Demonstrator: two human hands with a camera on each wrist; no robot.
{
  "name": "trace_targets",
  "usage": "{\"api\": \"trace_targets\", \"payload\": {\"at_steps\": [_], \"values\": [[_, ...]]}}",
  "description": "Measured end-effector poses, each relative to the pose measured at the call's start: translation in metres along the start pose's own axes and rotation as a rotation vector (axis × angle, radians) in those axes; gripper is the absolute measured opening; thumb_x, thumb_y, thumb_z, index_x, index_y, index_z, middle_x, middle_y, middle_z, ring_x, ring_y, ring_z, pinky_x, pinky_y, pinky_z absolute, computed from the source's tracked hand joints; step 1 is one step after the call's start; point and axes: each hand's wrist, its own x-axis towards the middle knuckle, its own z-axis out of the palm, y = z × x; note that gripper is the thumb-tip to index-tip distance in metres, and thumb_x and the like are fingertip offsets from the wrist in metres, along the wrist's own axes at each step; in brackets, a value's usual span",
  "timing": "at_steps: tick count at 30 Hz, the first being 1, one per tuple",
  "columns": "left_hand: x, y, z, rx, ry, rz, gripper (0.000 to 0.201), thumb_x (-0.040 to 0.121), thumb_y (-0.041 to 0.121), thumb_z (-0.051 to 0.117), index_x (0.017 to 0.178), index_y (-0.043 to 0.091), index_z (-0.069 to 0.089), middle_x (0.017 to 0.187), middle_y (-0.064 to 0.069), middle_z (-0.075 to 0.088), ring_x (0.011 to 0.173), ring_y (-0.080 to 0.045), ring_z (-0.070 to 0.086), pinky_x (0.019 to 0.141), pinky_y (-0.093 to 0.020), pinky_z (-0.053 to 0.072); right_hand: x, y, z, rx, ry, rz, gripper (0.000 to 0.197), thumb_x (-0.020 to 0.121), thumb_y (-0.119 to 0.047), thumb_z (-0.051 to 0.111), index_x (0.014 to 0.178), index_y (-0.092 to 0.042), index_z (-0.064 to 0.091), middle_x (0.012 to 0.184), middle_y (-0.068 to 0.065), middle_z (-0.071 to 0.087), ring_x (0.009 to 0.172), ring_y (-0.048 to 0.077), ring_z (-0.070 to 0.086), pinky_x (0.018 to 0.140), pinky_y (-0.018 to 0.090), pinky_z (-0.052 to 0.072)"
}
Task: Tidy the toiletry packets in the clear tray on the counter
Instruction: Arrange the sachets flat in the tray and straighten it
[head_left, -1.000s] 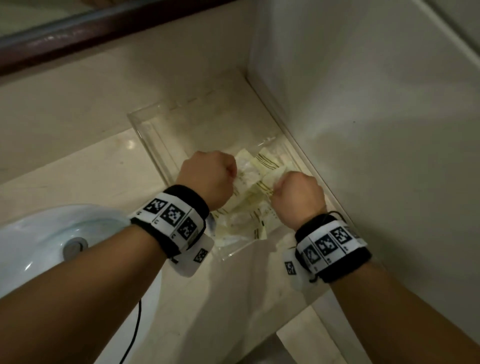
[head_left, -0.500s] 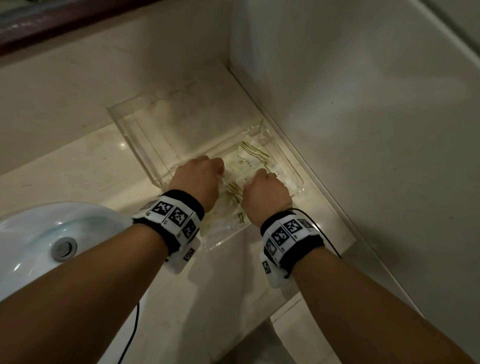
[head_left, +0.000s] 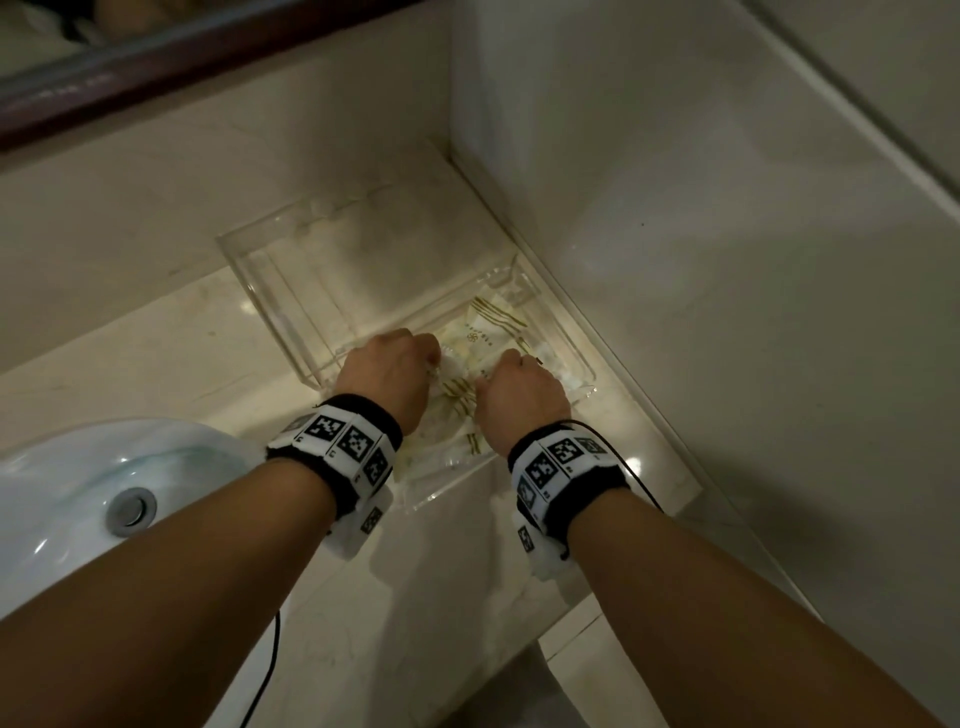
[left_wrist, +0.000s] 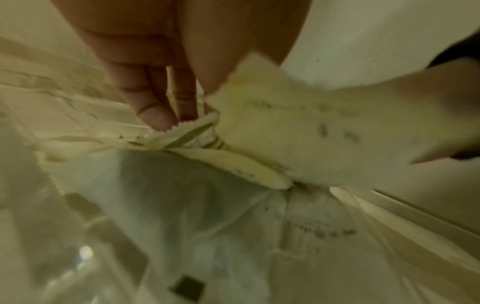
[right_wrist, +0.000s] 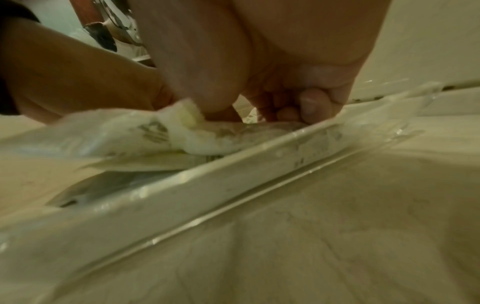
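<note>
A clear tray (head_left: 244, 265) sits on the marble counter in the corner by the wall. Cream toiletry packets (head_left: 485, 332) with gold stripes lie bunched in its near right part. Both hands are down in the tray, side by side on the pile. My left hand (head_left: 415, 358) pinches the serrated edge of a packet (left_wrist: 285, 123) between thumb and fingers (left_wrist: 155, 115). My right hand (head_left: 506, 371) has its fingers (right_wrist: 309, 107) curled by the tray wall (right_wrist: 233, 181), and its thumb pinches a packet (right_wrist: 130, 131). The far half of the tray holds nothing.
A white sink basin (head_left: 78, 493) with a metal drain (head_left: 131, 508) lies to the left. A pale wall (head_left: 727, 260) runs close along the tray's right side. A dark mirror frame (head_left: 156, 67) is behind. A thin black cable (head_left: 265, 675) hangs below my left arm.
Both hands have gone forward and down into the tray, bringing the bunch of packets closer together. Since half a second ago they have barely moved.
</note>
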Motion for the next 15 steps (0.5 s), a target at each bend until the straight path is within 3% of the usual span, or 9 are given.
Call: {"api": "trace_targets", "payload": {"at_steps": [4, 7, 15], "values": [[-0.004, -0.002, -0.010, -0.062, 0.002, -0.048, 0.035, 0.092, 0.012, 0.054, 0.118, 0.032, 0.063, 0.113, 0.001, 0.064, 0.096, -0.026, 0.064, 0.076, -0.036, 0.053, 0.006, 0.004, -0.014, 0.082, -0.082, 0.066, 0.043, 0.096, -0.040, 0.051, 0.117, -0.003, 0.052, 0.117, 0.018, 0.063, 0.107, 0.034, 0.061, 0.080, 0.035, 0.046], [-0.008, -0.003, -0.018, -0.167, 0.089, -0.102, 0.030, 0.093, 0.016, 0.050, 0.113, 0.030, 0.067, 0.114, 0.000, 0.066, 0.097, -0.028, 0.064, 0.078, -0.036, 0.052, 0.011, 0.008, -0.024, 0.117, -0.096, 0.065, 0.051, 0.092, -0.048, 0.054, 0.119, -0.005, 0.052, 0.114, 0.018, 0.065, 0.105, 0.037, 0.062, 0.076, 0.035, 0.045], [-0.021, 0.005, -0.047, -0.330, 0.301, -0.198, 0.025, 0.090, 0.024, 0.050, 0.103, 0.029, 0.070, 0.099, 0.006, 0.070, 0.086, -0.020, 0.067, 0.075, -0.031, 0.051, 0.018, 0.004, -0.063, 0.148, 0.007, -0.115, 0.043, 0.092, -0.050, 0.056, 0.111, -0.012, 0.060, 0.105, 0.007, 0.070, 0.100, 0.027, 0.065, 0.083, 0.034, 0.050]]}}
